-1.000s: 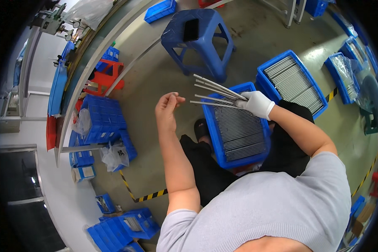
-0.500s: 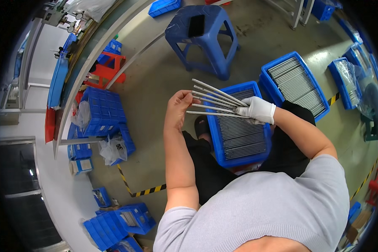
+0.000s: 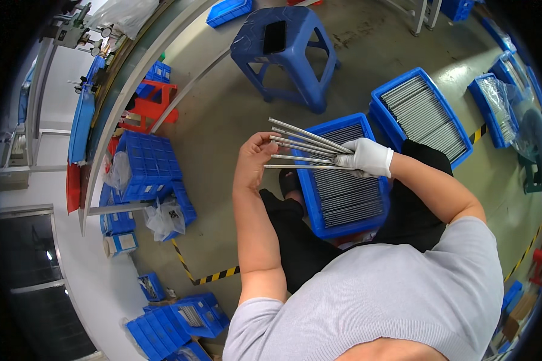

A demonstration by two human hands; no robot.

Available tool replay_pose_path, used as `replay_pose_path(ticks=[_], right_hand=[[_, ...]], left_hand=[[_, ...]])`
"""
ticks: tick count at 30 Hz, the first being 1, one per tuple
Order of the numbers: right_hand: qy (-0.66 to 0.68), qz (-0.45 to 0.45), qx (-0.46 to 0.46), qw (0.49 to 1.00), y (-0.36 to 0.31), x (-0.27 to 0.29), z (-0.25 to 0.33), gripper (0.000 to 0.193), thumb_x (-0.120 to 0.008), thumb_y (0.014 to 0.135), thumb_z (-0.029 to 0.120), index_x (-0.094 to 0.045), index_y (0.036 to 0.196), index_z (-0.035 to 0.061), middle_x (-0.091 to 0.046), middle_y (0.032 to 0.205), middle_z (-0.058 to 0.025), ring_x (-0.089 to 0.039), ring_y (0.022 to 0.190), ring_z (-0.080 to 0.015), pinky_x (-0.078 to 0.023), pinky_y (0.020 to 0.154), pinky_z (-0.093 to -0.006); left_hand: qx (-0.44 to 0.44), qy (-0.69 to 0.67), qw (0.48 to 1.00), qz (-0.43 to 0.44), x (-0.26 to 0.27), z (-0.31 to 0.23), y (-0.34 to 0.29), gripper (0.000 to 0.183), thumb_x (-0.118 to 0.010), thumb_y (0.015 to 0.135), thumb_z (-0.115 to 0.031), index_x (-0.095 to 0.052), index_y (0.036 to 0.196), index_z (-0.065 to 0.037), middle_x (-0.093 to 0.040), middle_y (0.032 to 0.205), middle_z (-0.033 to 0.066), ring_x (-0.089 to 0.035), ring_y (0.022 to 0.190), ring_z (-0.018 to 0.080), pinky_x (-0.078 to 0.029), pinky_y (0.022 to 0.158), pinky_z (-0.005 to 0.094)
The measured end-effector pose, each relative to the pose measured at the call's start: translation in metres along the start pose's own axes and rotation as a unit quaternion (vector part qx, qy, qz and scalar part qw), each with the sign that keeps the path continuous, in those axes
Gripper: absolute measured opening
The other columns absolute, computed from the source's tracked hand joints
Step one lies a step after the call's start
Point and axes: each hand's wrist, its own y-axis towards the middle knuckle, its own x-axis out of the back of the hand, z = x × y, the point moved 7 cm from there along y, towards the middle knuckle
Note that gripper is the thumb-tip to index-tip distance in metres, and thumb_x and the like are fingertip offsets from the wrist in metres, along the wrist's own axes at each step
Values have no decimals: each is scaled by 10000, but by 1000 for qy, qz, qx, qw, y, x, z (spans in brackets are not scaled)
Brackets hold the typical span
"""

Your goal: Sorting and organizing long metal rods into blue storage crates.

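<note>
My right hand (image 3: 368,157), in a white glove, grips several thin grey metal rods (image 3: 304,146) that fan out to the left. My bare left hand (image 3: 251,162) touches the free tips of the rods with its fingertips. Below the hands, on my lap, rests a blue plastic tray (image 3: 312,198) filled with more of the same rods lying side by side.
A second blue tray of rods (image 3: 420,114) lies on the floor to the right, with more trays (image 3: 493,108) beyond. A blue plastic stool (image 3: 286,51) stands ahead. Stacked blue crates (image 3: 147,165), a red stool (image 3: 150,108) and plastic bags sit at left by yellow-black floor tape (image 3: 214,277).
My left hand has moved right and closed on the rod tips. The fan of rods has shifted slightly down and left in my right hand.
</note>
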Motion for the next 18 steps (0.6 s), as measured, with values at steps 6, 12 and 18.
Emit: replay_pose_path(ticks=[6,12,18], right_hand=[[141,111,-35,983,-12,-12,0,286,-604,913,344,-576,934,60,-461,575,7,-361,403,-52,-271,328,-188],[-31,-12,9,999,-1,1,-1,423,-526,932,445,-608,972,32,-459,533,5,-424,419,-79,-341,375,-232],[-136,-68,43,988,9,6,-4,508,-502,929,475,-639,860,-10,-491,538,-25,-497,467,-115,-405,440,-278]], left_hand=[[-137,53,989,-22,11,-23,-8,188,-577,906,-92,-610,1059,11,-677,929,113,-633,876,182,-447,842,272],[-167,29,977,-133,27,-33,-13,229,-603,908,-169,-616,1065,-2,-676,929,113,-627,895,181,-446,818,283],[-127,74,988,-56,1,-26,-5,278,-664,865,-191,-614,1065,-4,-679,958,109,-626,944,180,-429,863,275]])
